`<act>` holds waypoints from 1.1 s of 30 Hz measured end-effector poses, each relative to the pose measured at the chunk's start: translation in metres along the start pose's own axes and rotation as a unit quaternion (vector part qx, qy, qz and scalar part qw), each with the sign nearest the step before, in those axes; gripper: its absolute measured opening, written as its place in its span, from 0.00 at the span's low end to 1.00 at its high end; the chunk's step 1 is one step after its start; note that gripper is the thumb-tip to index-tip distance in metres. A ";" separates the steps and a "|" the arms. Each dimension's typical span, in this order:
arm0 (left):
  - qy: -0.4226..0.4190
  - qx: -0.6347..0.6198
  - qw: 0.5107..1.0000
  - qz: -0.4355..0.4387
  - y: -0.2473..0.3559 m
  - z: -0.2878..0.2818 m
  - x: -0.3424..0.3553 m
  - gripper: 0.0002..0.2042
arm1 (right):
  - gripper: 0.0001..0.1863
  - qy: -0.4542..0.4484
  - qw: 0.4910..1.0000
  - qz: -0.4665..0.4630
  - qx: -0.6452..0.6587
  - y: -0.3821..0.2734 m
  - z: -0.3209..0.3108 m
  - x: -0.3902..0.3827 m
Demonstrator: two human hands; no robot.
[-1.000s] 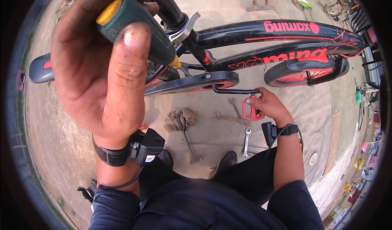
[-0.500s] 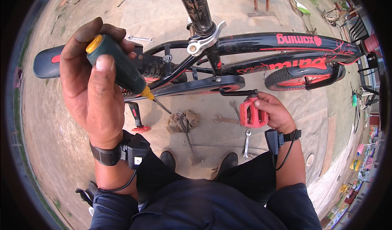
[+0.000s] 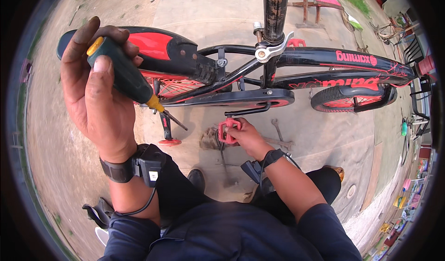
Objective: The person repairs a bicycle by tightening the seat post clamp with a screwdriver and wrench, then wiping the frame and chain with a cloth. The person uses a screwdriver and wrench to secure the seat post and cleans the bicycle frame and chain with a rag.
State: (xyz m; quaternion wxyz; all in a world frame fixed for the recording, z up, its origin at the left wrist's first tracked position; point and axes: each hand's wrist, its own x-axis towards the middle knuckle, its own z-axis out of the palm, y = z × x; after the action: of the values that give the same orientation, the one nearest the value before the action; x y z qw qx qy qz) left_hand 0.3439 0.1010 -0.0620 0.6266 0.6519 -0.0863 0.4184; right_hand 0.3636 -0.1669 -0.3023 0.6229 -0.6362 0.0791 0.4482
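L hand [image 3: 104, 110]: fingers curled round the dk green/yellow hdl of a screwdriver [image 3: 123, 73], thumb laid along the near side; blade pointed down & to R. R hand [image 3: 252, 139]: thumb & fingers grasped the red pedal [image 3: 221, 131] at its R side. Pedal sat on the end of the blk crank arm [image 3: 248, 111], below the chain guard [image 3: 208, 99] in view. Blk/red bicycle [image 3: 310, 57] stood crosswise ahead of operator, frt wheel [image 3: 331, 100] to R. Stabiliser wheel [image 3: 169, 142] was near the screwdriver tip in view. Wrench [image 3: 277, 129] lay on grnd, R of R hand.
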 end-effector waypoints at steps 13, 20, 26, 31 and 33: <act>-0.011 -0.037 0.999 -0.028 -0.009 -0.012 0.000 0.21 | 0.14 0.205 0.966 0.084 -0.130 0.002 -0.186 -0.050; -0.009 -0.074 0.997 -0.024 -0.014 -0.013 0.005 0.22 | 0.23 0.068 0.994 -0.032 -0.085 -0.107 -0.167 -0.145; -0.005 -0.074 0.997 -0.034 -0.014 -0.017 0.003 0.23 | 0.24 -0.051 0.997 -0.063 0.002 -0.110 -0.061 -0.115; -0.010 -0.089 0.995 -0.033 -0.014 -0.017 0.003 0.23 | 0.23 -0.056 0.998 0.004 -0.031 -0.061 -0.006 -0.043; -0.010 -0.099 0.994 -0.036 -0.014 -0.017 0.003 0.24 | 0.23 -0.023 0.998 0.023 -0.047 -0.029 -0.003 -0.015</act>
State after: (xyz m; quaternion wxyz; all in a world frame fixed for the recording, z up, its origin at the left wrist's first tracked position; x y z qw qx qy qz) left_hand 0.3473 0.1198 -0.0723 0.7014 0.5938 -0.1100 0.3785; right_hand 0.3752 -0.1705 -0.2717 0.5838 -0.6525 0.0585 0.4797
